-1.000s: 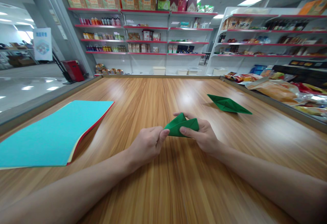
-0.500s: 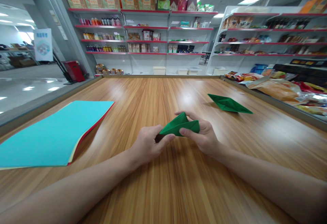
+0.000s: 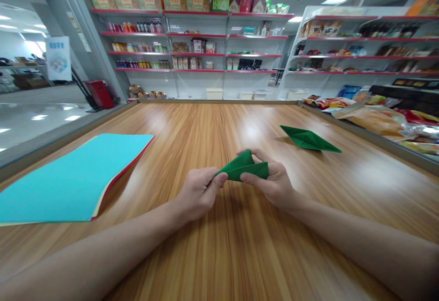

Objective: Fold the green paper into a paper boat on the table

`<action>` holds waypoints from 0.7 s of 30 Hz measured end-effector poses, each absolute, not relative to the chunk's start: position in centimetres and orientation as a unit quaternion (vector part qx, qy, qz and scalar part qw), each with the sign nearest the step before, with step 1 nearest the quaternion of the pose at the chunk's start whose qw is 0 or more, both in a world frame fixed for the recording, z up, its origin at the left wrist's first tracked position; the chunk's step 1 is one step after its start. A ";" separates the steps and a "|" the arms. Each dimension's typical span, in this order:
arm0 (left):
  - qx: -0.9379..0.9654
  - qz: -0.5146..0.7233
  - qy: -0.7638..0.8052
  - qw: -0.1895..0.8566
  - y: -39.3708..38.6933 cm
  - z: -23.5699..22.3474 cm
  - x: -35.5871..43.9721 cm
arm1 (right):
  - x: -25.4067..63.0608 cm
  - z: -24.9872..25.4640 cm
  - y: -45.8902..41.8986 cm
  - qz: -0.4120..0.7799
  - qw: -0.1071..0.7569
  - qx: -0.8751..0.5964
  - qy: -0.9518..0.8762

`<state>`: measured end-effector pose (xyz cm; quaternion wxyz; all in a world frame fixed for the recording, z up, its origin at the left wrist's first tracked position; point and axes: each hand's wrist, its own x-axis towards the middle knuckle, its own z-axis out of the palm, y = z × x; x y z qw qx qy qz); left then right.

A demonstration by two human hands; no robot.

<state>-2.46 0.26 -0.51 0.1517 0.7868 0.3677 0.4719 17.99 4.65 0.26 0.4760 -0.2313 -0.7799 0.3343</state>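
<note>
A green folded paper boat (image 3: 236,168) is held between both hands, just above the table. My left hand (image 3: 199,191) pinches its pointed left end, thumb in front and fingers behind. Around its right end my right hand (image 3: 274,180) is closed, with the thumb on the near side and the fingers partly hidden behind the paper. A second green paper boat (image 3: 310,140) lies on the table beyond my right hand, touched by neither hand.
On the left lies a stack of coloured paper sheets (image 3: 78,177), turquoise on top with yellow and red edges below. The wooden table (image 3: 192,127) has a raised rim. Packaged snacks (image 3: 377,118) lie past its right edge; stocked shelves (image 3: 199,35) stand behind.
My left hand loosened its pinch, its thumb sliding right along the boat's lower edge, then closed again on the left tip. My right hand has kept its hold.
</note>
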 end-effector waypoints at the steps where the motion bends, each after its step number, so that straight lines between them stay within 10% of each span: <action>1: 0.785 0.475 0.368 0.149 0.2 -0.6 -2.5 | 17.9 0.3 4.7 0.334 0.478 -0.230 -0.780; 21: 0.810 0.471 0.347 0.039 0.5 -0.6 -2.3 | 18.1 -0.1 4.9 0.384 0.455 -0.217 -0.774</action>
